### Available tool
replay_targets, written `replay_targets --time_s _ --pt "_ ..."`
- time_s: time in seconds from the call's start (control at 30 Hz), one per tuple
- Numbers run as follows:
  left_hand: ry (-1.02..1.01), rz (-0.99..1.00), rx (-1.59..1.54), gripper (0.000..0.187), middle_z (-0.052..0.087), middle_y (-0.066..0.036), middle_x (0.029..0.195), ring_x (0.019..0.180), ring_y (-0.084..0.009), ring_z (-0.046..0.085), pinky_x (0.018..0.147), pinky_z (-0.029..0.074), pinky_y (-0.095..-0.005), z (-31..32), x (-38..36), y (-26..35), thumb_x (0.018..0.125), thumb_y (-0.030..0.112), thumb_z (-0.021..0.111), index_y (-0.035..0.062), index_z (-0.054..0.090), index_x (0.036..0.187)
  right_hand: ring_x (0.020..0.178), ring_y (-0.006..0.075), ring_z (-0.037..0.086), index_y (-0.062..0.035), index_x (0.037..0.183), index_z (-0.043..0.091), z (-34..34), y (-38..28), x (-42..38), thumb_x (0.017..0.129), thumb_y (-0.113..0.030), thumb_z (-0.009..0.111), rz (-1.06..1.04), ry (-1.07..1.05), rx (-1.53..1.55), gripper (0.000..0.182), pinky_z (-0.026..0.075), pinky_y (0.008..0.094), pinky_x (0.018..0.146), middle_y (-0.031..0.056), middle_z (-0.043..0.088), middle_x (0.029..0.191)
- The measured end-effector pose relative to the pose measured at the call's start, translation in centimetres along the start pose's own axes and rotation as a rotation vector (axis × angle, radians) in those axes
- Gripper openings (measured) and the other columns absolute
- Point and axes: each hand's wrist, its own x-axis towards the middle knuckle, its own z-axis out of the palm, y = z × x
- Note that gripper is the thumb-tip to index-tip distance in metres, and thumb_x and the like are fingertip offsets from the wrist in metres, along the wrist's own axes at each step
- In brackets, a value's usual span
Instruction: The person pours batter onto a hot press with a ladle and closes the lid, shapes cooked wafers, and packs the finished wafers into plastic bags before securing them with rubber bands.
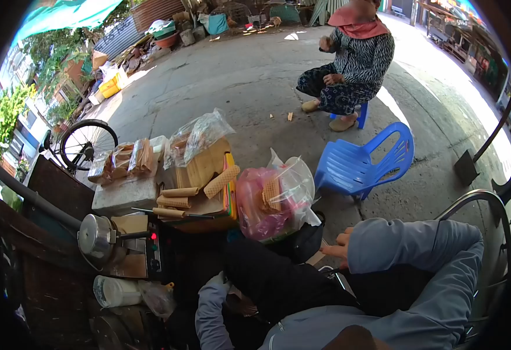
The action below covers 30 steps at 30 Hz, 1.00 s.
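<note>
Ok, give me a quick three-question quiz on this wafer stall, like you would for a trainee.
1. True or false: someone is sitting on the blue chair.
2. Where do the rolled wafers lie? A on the worktop, B on the ground, C on the chair.
3. What colour is the bag that holds a flat wafer?
Key: 1 false; 2 A; 3 pink.
</note>
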Motion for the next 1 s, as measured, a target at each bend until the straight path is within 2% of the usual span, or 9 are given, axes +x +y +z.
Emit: replay_targets --time_s 0.07,0.1,0.17,0.27,0.87,1.0 --pt "-0.012 0.014 -0.023 0.044 0.058 -0.020 0.099 0.094 -0.0372 0.054 0.077 0.044 -0.0416 0.7 0.1 -0.1 0.079 0.040 0.050 0.0060 0.050 0.108 0.087 0.0310 0.055 -0.0111 0.127 0.034 0.4 0.2 0.2 0.084 -0.037 0.048 -0.028 0.016 -0.003 0.052 0.046 0.0399 0.070 0.0145 0.054 0.096" --pt "0.036 0.017 0.012 0.044 0.058 -0.020 0.099 0.094 -0.0373 0.054 0.077 0.044 -0.0416 -2.0 0.4 0.1 0.079 0.039 0.049 0.0059 0.050 0.108 0.086 0.0311 0.055 -0.0108 0.127 0.034 -0.1 0.3 0.4 0.084 -0.037 0.048 -0.033 0.069 -0.027 0.051 0.046 0.0399 0.070 0.0147 0.054 0.096" --pt "0.023 0.010 0.015 0.042 0.058 -0.021 0.099 0.094 -0.0373 0.054 0.077 0.044 -0.0417 -1.5 -0.1 0.6 0.080 0.038 0.049 0.0056 0.051 0.107 0.085 0.0314 0.055 -0.0103 0.126 0.034 0.2 0.4 0.3 0.085 -0.036 0.047 -0.036 0.050 -0.047 0.051 0.046 0.0399 0.070 0.0153 0.054 0.096" --pt "-0.014 -0.021 0.023 0.041 0.058 -0.021 0.099 0.093 -0.0373 0.054 0.077 0.044 -0.0416 -0.4 0.4 0.4 0.080 0.036 0.049 0.0054 0.051 0.106 0.087 0.0312 0.055 -0.0094 0.127 0.037 0.3 0.2 -0.1 0.081 -0.023 0.042 -0.026 0.047 -0.026 0.048 0.045 0.0398 0.071 0.0146 0.053 0.098" --pt "0.020 0.055 -0.045 0.042 0.058 -0.021 0.097 0.091 -0.0381 0.055 0.076 0.044 -0.0421 -0.6 -0.2 0.2 0.080 0.038 0.049 0.0040 0.051 0.104 0.083 0.0305 0.055 -0.0086 0.125 0.037 0.4 0.1 0.0 0.080 -0.020 0.042 -0.024 0.054 -0.048 0.047 0.046 0.0391 0.068 0.0140 0.053 0.095" --pt "0.009 0.002 0.039 0.039 0.058 -0.021 0.097 0.092 -0.0375 0.055 0.076 0.044 -0.0419 -0.5 0.1 0.3 0.080 0.035 0.049 0.0034 0.051 0.103 0.083 0.0298 0.055 -0.0078 0.125 0.038 0.3 0.2 -0.1 0.081 -0.021 0.042 -0.026 0.045 -0.052 0.046 0.046 0.0387 0.068 0.0140 0.054 0.095"
